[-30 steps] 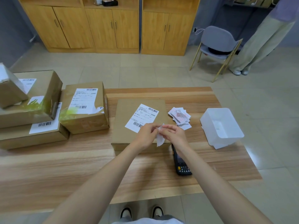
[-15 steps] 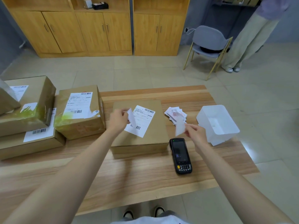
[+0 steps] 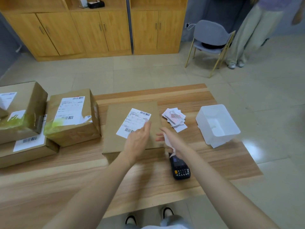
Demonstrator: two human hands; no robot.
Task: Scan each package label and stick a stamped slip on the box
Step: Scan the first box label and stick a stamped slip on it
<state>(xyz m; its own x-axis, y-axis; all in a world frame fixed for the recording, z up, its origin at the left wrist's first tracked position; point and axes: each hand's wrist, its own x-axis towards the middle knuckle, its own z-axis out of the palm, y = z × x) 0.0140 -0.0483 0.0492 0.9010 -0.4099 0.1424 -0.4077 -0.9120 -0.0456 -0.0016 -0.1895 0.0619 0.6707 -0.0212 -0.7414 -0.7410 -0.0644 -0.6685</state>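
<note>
I stood at a parcel-processing station in an office-type room. Indicators: my wooden table (image 3: 66, 187) carried several cardboard packages (image 3: 72, 129), each with a barcoded shipping label (image 3: 70, 109). A handheld barcode scanner (image 3: 180, 169) lay near its front edge. A pile of stamped slips (image 3: 174, 118) and a white plastic bin (image 3: 222, 139) sat to the right. Behind the table, the tiled floor (image 3: 132, 71) ran to a row of wooden cabinets (image 3: 85, 33) with open shelves above closed doors. A grey chair (image 3: 211, 35) stood by the grey wall (image 3: 194, 12), another person (image 3: 244, 33) beside it.

White tub (image 3: 221, 139) at bench (image 3: 148, 182) right edge; grey chair (image 3: 211, 37), wooden cabinets (image 3: 99, 30) beyond far edge.
</note>
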